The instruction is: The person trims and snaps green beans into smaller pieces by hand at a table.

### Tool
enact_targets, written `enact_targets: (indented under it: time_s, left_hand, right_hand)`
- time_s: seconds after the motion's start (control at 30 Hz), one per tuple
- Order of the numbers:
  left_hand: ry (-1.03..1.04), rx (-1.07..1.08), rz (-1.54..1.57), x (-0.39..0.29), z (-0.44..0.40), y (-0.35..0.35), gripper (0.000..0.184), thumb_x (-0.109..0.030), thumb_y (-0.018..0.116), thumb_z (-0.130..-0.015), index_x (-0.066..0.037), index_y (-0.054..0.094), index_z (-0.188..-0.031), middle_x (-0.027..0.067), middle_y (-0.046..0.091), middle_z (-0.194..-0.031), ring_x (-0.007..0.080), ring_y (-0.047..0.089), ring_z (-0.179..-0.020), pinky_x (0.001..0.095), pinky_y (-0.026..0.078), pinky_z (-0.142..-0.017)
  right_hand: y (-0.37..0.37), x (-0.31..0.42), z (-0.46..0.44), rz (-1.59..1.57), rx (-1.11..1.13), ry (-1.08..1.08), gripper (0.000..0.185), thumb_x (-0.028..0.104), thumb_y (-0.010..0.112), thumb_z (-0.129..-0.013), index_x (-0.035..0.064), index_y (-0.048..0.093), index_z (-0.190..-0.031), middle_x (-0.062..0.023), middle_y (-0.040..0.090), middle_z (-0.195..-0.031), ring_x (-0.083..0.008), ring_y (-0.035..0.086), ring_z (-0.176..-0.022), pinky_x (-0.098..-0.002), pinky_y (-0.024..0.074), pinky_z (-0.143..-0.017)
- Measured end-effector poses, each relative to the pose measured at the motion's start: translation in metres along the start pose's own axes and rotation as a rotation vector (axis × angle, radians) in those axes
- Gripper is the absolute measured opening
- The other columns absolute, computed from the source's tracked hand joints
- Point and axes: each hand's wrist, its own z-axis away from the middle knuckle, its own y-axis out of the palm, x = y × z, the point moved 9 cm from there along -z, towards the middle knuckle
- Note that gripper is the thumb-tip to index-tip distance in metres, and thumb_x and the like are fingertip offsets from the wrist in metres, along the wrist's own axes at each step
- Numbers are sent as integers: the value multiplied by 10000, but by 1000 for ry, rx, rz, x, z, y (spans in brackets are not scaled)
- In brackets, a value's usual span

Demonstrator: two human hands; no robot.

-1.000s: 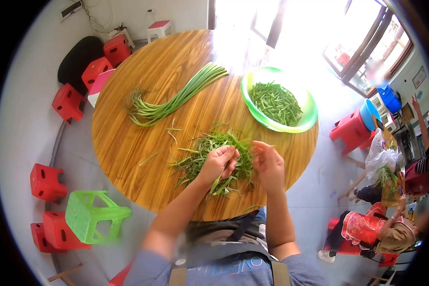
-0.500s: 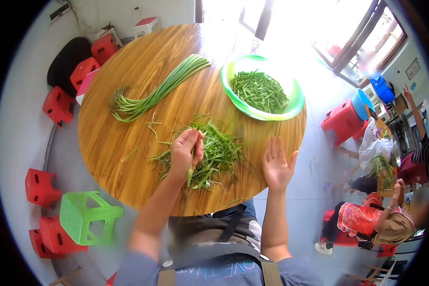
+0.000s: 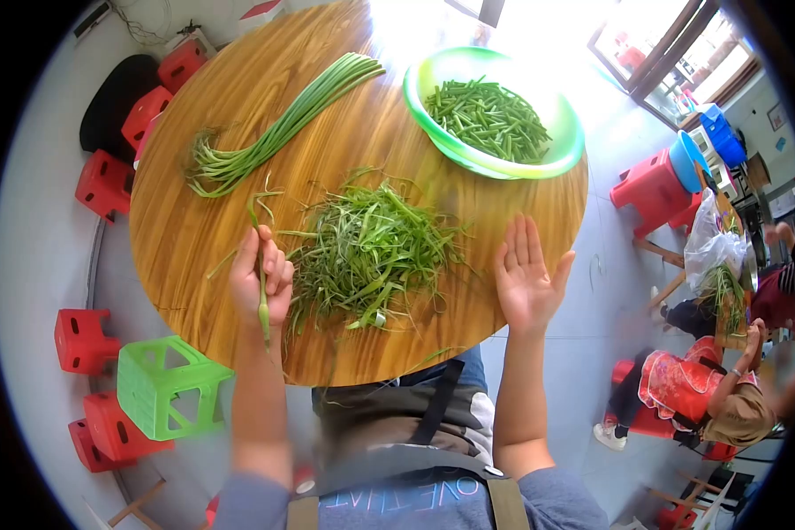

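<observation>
Pinched in my left hand (image 3: pixel 274 281) is a thin green garlic scape tip (image 3: pixel 263 311), its swollen bud hanging down and a wispy end sticking up past the fingers. That hand is just left of a loose heap of green trimmings (image 3: pixel 371 256) on the wooden table (image 3: pixel 194 274). On the right, my right hand (image 3: pixel 532 281) is palm up with fingers stretched out and nothing in it. Beyond it, a green and white bowl (image 3: pixel 495 168) holds many short cut green pieces (image 3: pixel 490 119). A bundle of long garlic scapes (image 3: pixel 283 132) lies at the far left.
Red stools (image 3: pixel 84 340) and a green stool (image 3: pixel 172 389) stand left of the table. To the right, a person in a red patterned apron (image 3: pixel 676 384) sits near a white plastic bag (image 3: pixel 711 243) and greens. A blue basin (image 3: pixel 687 159) rests on a red stool.
My left hand has moved left off the trimmings heap, still pinching the garlic scape tip. My right hand stays open at the right. The whole view has shifted somewhat.
</observation>
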Motion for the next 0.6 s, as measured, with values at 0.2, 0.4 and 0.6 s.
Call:
enact_targets:
  time_s: [0.2,0.4,0.6]
  left_hand:
    - [-196,26,191,16,0,-4,225,-196,355,-966,-41,511,-914,-13,399,-523,66,272,-345,207,210,-348]
    - [-172,58,232,12,-2,-4,242,-200,335,-972,-32,500,-916,-12,393,-523,62,262,-341,206,207,-332]
    - [-170,38,226,11,-2,-6,240,-199,336,-972,-32,498,-915,-12,395,-519,60,265,-338,201,212,-329]
  right_hand:
    - [-3,-1,-3,11,-4,8,713,507,527,-835,-17,376,-1294,-100,368,-1377,-210,329,-1270,-361,302,-1011]
    - [1,-2,-3,-14,66,22,643,412,520,-856,-18,357,-1306,-100,356,-1383,-209,328,-1272,-360,307,-1011]
    - [0,3,-2,236,60,-69,681,-127,346,-710,20,254,-1369,-121,230,-1439,-224,252,-1320,-333,303,-1048]
